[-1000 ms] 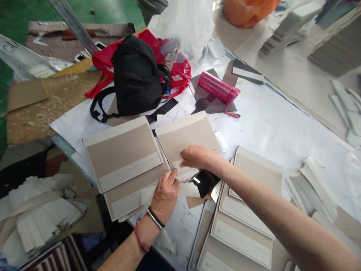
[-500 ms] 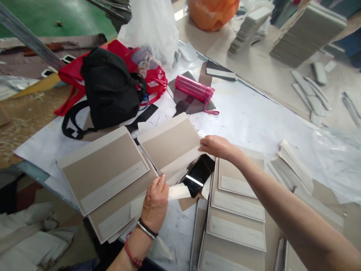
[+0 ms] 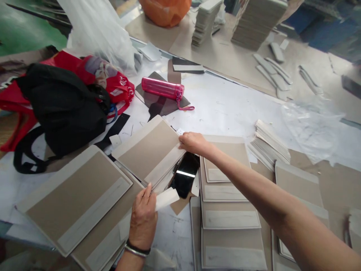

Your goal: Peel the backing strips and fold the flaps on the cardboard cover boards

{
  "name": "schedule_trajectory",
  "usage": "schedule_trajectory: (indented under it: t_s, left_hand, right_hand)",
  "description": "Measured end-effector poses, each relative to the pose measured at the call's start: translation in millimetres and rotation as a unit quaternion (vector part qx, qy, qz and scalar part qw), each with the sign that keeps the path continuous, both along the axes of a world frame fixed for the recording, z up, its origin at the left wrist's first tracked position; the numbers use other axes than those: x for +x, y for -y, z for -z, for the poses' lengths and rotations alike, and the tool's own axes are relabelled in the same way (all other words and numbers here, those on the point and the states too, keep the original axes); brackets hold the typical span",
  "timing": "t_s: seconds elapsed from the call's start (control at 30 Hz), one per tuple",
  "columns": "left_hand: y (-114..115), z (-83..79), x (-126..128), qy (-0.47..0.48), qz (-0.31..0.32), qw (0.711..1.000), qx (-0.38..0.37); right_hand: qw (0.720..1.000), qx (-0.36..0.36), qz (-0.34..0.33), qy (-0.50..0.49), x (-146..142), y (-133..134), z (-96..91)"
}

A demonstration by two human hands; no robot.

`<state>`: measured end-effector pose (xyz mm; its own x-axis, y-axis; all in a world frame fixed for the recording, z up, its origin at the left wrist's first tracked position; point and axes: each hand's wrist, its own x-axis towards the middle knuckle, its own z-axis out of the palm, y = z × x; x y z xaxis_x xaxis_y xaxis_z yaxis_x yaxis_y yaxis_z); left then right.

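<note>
A beige cardboard panel [image 3: 149, 148] with pale bands along its long edges lies tilted across other panels at the centre. My right hand [image 3: 193, 143] pinches its right corner. At its lower corner, the fingertips of my left hand [image 3: 143, 216] close on the edge. A white strip [image 3: 167, 198] sticks out beside the left fingers; whether they hold it I cannot tell. Another beige panel [image 3: 76, 195] lies to the left, on top of similar ones. Between the hands and the right-hand panels rests a black phone [image 3: 184, 180].
Overlapping panels [image 3: 231, 241] lie under my right forearm. Beyond them sits a stack of pale strips [image 3: 269, 145]. A pink bottle [image 3: 162, 88], a black bag [image 3: 64, 109] and a red bag [image 3: 121, 88] occupy the far side. Tall stacks [image 3: 258, 22] stand at the back.
My view has turned to the right, so most things appear further left. Both hands stay at the same corners of the panel.
</note>
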<state>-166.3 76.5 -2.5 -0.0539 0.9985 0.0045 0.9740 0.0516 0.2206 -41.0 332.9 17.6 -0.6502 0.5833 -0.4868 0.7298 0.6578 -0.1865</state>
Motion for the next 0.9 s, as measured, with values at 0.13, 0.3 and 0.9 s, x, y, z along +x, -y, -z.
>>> schedule_trajectory:
  t_s: [0.13, 0.3, 0.9]
  left_hand:
    - [0.7, 0.5, -1.2, -0.006, 0.011, 1.0, 0.005]
    - [0.7, 0.2, -1.0, -0.015, 0.013, 1.0, 0.007]
    - [1.1, 1.1, -1.8, -0.019, 0.011, 1.0, -0.007]
  right_hand:
    - [1.0, 0.005, 0.0, -0.004, 1.1, 0.8, 6.8]
    - [1.0, 0.006, 0.001, -0.004, 0.4, 0.5, 11.0]
    - [0.994, 0.037, 0.106, 0.003, 11.7, -10.0, 10.8]
